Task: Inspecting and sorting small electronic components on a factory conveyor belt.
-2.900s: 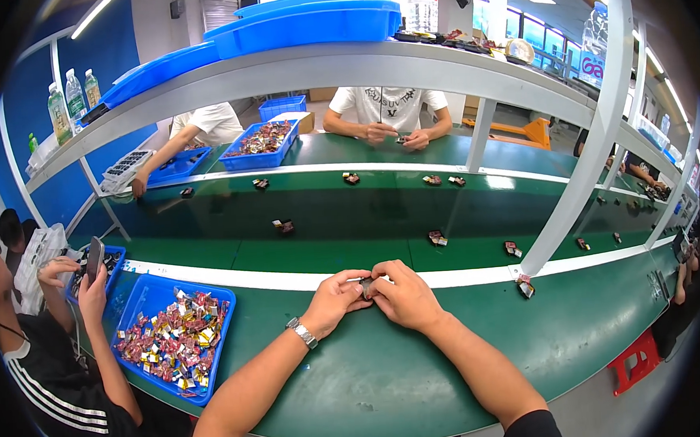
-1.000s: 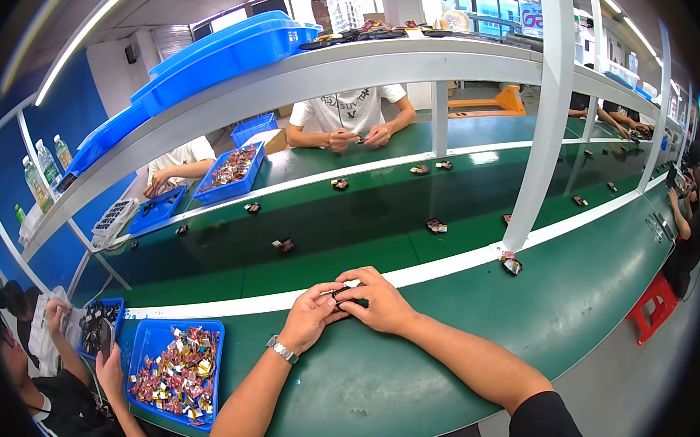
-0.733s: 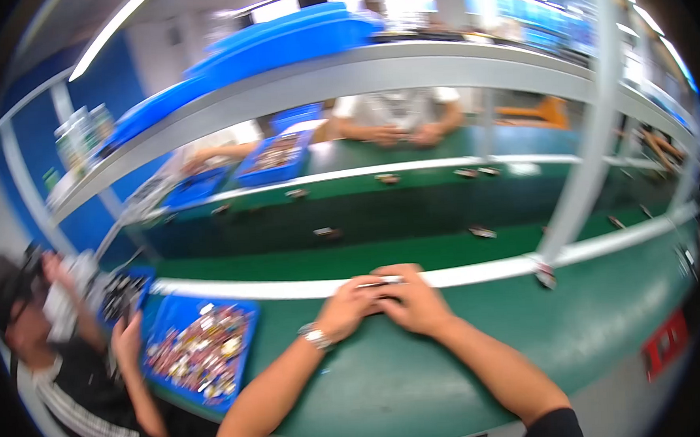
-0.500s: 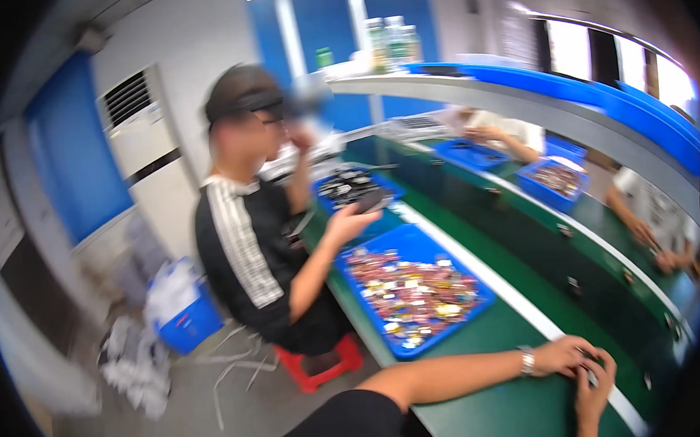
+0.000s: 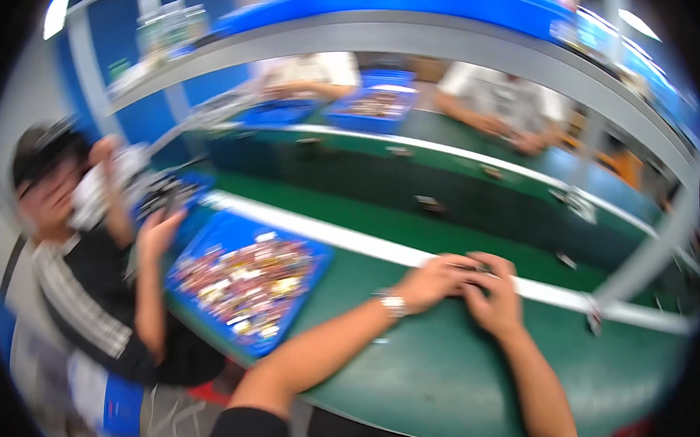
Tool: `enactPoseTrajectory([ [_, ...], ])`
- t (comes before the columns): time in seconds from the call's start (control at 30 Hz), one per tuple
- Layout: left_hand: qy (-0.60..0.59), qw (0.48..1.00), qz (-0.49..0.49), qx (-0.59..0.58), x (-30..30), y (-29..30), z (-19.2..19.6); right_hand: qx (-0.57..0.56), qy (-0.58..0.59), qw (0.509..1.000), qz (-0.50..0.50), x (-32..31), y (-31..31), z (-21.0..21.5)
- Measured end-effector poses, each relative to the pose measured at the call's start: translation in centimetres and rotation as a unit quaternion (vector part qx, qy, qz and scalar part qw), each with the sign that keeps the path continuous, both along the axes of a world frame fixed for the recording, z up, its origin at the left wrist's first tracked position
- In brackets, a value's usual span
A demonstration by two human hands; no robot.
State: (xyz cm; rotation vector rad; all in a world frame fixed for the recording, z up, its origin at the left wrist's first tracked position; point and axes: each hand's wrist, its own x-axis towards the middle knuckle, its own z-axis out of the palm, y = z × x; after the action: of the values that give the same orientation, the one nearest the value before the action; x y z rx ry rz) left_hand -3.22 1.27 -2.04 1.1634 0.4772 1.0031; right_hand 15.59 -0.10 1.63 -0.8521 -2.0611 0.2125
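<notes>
My left hand (image 5: 431, 285), with a metal-banded watch (image 5: 392, 304) on its wrist, meets my right hand (image 5: 494, 296) over the near edge of a white strip (image 5: 343, 239) on the green bench (image 5: 406, 374). The fingers of both hands are bent and closed together around something small and dark, mostly covered by the fingertips and blurred. To the left of my left forearm lies a blue tray (image 5: 232, 225), holding a heap of small, shiny metallic and reddish parts (image 5: 250, 283).
A person (image 5: 77, 288) in black sits at the left, near another blue tray (image 5: 199, 181) of dark pieces. Past the strip, a dark belt (image 5: 348, 183) carries scattered small parts. Two people work across it, beside a blue bin (image 5: 369, 122). A grey shelf (image 5: 435, 28) spans overhead; its post (image 5: 652, 242) stands right.
The view has swung to the right, so the tray and seated person sit farther left. My hands stay together, now nearer the middle of the picture.
</notes>
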Motion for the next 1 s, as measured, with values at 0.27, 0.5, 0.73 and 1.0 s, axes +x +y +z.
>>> enactPoseTrajectory([
  [0.27, -0.005, 0.998, 0.000, -0.057, 2.9, 0.4, 1.0, -0.018, 0.072, 0.997, -0.024, 3.1, -0.3, 0.0],
  [0.5, -0.013, 0.998, 0.008, -0.061, 2.2, 0.1, 0.6, -0.039, 0.077, 0.996, -0.006, 2.7, -0.5, -0.1],
  [0.73, -0.002, 0.998, 0.037, -0.055, 2.4, -0.2, 1.3, -0.052, 0.067, 0.996, 0.003, 2.4, -0.6, 0.0],
  [1.0, 0.014, 0.997, 0.031, -0.069, 2.7, -0.3, 1.8, 0.068, 0.040, 0.996, -0.028, 2.7, -0.1, 0.0],
])
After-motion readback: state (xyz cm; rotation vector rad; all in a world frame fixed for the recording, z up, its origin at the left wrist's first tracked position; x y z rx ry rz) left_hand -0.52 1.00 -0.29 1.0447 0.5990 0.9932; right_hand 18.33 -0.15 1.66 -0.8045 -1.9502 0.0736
